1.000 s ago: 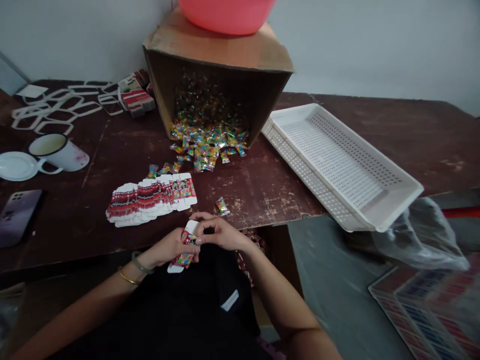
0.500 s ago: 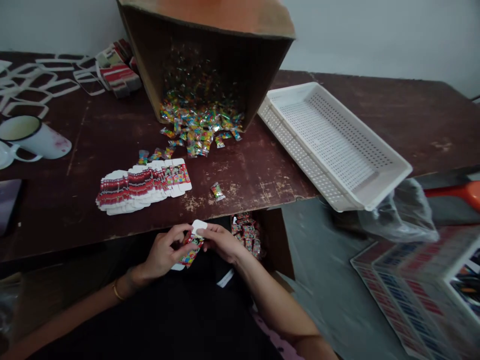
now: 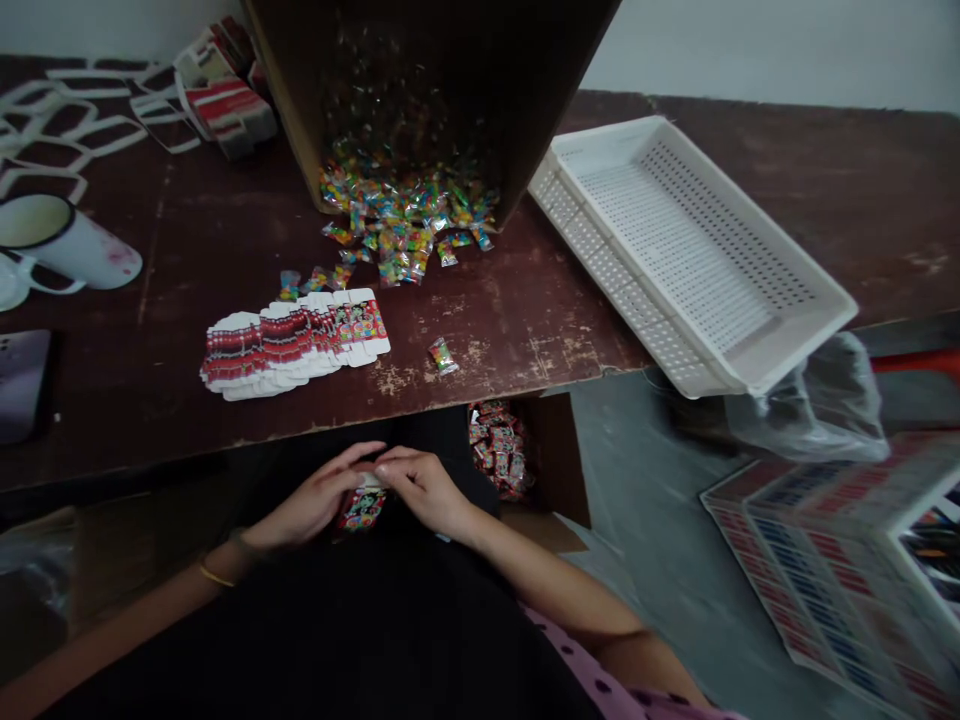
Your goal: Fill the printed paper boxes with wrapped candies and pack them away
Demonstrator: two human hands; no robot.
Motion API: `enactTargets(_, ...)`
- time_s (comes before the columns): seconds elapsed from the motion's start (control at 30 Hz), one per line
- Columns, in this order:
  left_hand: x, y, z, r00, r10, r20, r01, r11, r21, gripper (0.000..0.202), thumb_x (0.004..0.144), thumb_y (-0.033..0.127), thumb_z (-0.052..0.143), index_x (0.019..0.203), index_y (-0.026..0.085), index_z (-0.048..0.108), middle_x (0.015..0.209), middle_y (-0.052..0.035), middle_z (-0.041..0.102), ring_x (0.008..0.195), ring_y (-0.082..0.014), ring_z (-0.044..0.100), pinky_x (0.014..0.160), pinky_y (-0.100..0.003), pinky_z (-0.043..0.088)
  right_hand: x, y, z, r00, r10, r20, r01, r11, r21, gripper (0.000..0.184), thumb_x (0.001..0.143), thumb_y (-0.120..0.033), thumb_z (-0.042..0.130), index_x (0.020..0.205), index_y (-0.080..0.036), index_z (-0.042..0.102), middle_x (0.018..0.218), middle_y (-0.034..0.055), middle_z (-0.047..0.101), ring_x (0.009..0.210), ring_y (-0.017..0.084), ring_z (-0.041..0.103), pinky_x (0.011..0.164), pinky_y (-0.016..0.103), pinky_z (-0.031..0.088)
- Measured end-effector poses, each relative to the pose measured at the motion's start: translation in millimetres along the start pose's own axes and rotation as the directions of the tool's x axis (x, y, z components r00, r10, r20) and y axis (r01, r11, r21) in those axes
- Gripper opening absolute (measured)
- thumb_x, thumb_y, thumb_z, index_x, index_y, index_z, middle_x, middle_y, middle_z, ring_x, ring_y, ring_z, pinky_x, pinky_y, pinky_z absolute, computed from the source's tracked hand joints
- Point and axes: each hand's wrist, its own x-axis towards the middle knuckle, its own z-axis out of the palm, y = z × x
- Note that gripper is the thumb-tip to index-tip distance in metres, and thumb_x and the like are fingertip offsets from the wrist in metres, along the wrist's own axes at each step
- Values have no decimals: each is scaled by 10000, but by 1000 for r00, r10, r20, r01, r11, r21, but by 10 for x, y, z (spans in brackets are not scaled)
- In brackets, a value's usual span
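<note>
Over my lap, below the table edge, my left hand (image 3: 319, 500) and my right hand (image 3: 420, 485) both pinch one small printed carton (image 3: 362, 507), red and multicoloured, with the fingertips meeting at its top flap. On the table ahead lies a fanned row of flat cartons (image 3: 292, 340) of the same print. One loose wrapped candy (image 3: 442, 355) sits near the table's front edge. A tipped cardboard box (image 3: 427, 90) spills several colourful wrapped candies (image 3: 405, 225) onto the table.
A white perforated tray (image 3: 690, 250) overhangs the table's right front corner. A mug (image 3: 60, 245) and a phone (image 3: 21, 385) are at the left. An open box of finished cartons (image 3: 499, 450) sits under the table. Printed sheets (image 3: 840, 570) lie on the floor, right.
Both hands have come down and toward me with the carton, from the table edge to my lap. Its white top flap, raised before, is now pressed under my fingertips. The view has tilted down.
</note>
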Motion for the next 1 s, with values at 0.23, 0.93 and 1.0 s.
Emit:
enactTargets(0.23,-114,34,-221,972,-81,221,87,996,-19,516,825,247,624,1333,245,535,1398,-96,564,1274,-275,517,1029,-397,401,32,70,59,1000,2,22,0,994,-111,234,898,-353,603,1006,-206,748,949,49,712,868,153,649,811,284,510)
enactTargets(0.93,114,854,-359,968,230,-96,-183,916,356,278,761,299,723,1010,215,632,889,-18,728,782,-189,683,721,-288,530,245,98,-730,925,-275,-261,162,909,-384,213,940,-255,507,1080,-233,667,1093,77,666,1034,190,612,930,378,489)
enactTargets(1.0,239,795,-227,969,230,-95,-198,944,263,378,773,321,714,1122,212,618,991,-48,716,800,-196,683,687,-289,544,314,-85,-575,919,-179,-352,120,975,-185,213,901,-301,576,1091,-232,644,1032,52,677,953,175,641,870,333,517)
